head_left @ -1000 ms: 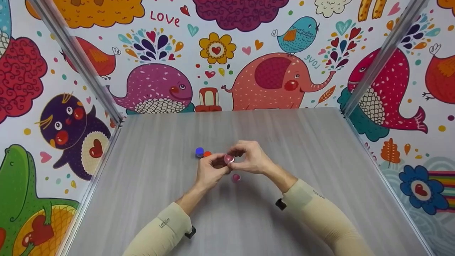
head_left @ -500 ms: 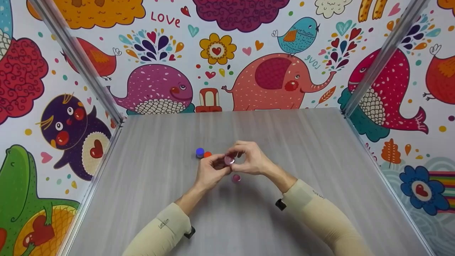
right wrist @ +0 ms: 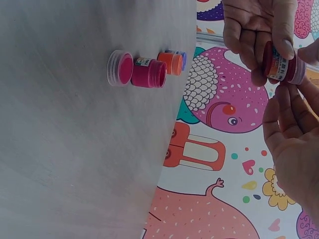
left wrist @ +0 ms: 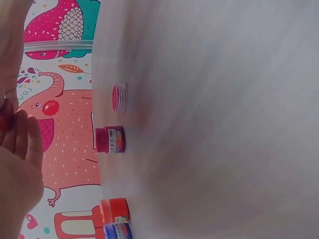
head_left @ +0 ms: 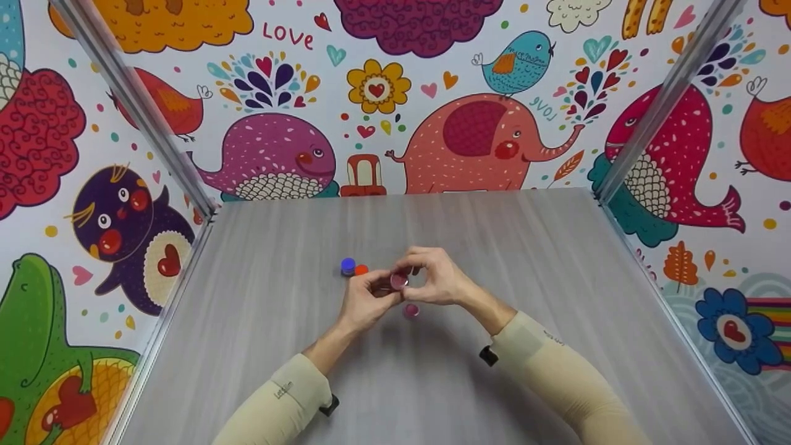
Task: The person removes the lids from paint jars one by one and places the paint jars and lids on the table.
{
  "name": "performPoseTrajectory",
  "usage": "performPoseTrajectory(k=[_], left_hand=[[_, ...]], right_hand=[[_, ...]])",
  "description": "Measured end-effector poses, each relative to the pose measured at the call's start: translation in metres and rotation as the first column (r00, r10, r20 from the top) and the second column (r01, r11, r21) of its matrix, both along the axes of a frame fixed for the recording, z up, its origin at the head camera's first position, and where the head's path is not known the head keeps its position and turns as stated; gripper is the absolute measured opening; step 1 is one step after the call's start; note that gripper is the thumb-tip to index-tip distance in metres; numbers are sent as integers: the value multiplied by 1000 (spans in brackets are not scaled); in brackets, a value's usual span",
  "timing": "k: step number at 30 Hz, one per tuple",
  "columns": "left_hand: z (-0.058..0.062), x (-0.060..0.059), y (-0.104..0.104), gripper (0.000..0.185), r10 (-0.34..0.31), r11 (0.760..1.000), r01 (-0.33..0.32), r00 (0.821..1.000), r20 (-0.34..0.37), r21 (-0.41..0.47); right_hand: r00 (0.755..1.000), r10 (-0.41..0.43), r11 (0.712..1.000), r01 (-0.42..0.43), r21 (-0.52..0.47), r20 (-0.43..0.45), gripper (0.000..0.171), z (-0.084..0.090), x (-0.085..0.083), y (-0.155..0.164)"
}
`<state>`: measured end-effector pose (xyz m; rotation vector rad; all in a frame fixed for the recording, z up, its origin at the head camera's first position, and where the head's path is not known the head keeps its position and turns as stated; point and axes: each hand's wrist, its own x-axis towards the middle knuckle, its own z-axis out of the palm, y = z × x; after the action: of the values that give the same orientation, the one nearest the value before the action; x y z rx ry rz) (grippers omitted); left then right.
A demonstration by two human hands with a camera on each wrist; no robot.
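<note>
You hold a small red paint pot (right wrist: 279,63) up off the desk (head_left: 494,247), your left hand (right wrist: 256,35) curled around its body while your right hand (right wrist: 294,144) pinches the clear lid end, a grip for twisting. Only your right wrist view shows the open magenta pot (right wrist: 148,72) beside its loose lid (right wrist: 119,68).
</note>
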<state>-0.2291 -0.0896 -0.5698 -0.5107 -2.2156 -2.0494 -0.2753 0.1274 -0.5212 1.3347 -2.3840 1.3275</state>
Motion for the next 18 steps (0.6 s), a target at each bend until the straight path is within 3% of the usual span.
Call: performPoseTrajectory(k=[7, 11, 18], left_hand=[[1, -1, 1, 32, 41, 999, -41, 999, 14, 0], [0, -2, 1, 31, 40, 999, -40, 999, 14, 13], [-1, -4, 3, 30, 36, 999, -36, 999, 5, 22]], right_hand=[[987, -155, 986, 157, 52, -26, 47, 2, 6, -3], [972, -232, 971, 234, 56, -30, 43, 1, 9, -5], [975, -219, 974, 221, 47, -39, 26, 0, 11, -6]])
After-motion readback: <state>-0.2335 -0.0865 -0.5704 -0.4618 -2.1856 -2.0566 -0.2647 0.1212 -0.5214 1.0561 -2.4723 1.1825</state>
